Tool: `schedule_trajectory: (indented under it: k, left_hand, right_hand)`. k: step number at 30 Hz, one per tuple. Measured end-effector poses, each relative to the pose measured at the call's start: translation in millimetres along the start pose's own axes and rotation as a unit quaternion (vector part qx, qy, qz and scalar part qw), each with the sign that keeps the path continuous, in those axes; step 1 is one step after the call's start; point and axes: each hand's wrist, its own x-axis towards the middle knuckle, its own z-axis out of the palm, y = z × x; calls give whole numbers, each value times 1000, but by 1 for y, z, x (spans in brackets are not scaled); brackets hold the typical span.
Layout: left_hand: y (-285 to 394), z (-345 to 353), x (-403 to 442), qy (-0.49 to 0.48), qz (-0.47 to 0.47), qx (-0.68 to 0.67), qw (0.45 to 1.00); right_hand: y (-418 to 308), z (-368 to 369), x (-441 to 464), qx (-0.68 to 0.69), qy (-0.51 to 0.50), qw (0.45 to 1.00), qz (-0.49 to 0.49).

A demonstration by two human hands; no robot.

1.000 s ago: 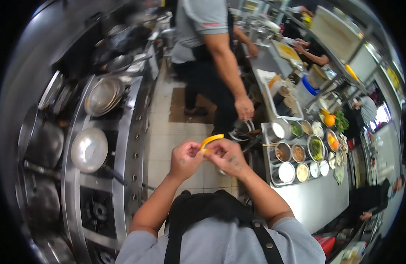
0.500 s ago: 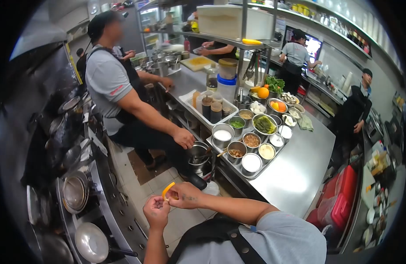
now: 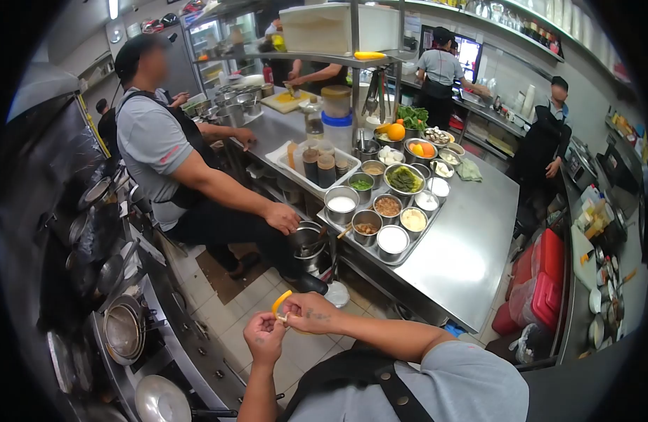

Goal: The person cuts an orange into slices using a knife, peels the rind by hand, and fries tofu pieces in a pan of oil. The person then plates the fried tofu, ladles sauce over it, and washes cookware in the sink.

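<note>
In front of my apron, over the tiled floor, both hands are close together. My right hand (image 3: pixel 311 314) is closed in a pinch around a thin, curved yellow-orange strip (image 3: pixel 279 301), which sticks up past the fingers. Whether it is peel or something else I cannot tell. At its lower end a small pale bit shows between the hands. My left hand (image 3: pixel 263 337) is closed, its fingertips pinched at that end and nearly touching the right; what they grip is mostly hidden.
On the steel counter (image 3: pixel 471 246) stands a tray with several metal bowls of ingredients, including a white-filled bowl (image 3: pixel 393 240). A co-worker (image 3: pixel 155 141) leans beside it at left. Pans (image 3: pixel 162 399) sit on the stove at lower left. Red coolers (image 3: pixel 538 281) stand at right.
The camera view has turned slightly, so the counter sits farther left. My hands keep their pinch on the strip. At the back, another person's hands have moved over the cutting board.
</note>
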Motion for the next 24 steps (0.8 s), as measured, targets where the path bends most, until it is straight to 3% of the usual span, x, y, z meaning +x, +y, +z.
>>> schedule_trajectory:
  k: [2, 4, 14, 17, 24]
  left_hand:
    - [0, 4, 1, -14, -10, 6, 1000]
    - [-6, 7, -2, -15, 18, 26, 999]
    - [2, 27, -33, 21, 79, 102, 991]
    - [1, 43, -46, 65, 43, 79, 994]
    - [10, 101, -78, 96, 14, 113, 989]
  right_hand:
    - [-2, -7, -4, -15, 0, 1000, -8]
    - [-4, -12, -9, -116, -18, 990, -75]
    - [8, -18, -28, -37, -52, 998, -8]
    - [5, -34, -38, -8, -83, 997, 11]
    - [38, -66, -76, 45, -133, 989, -56]
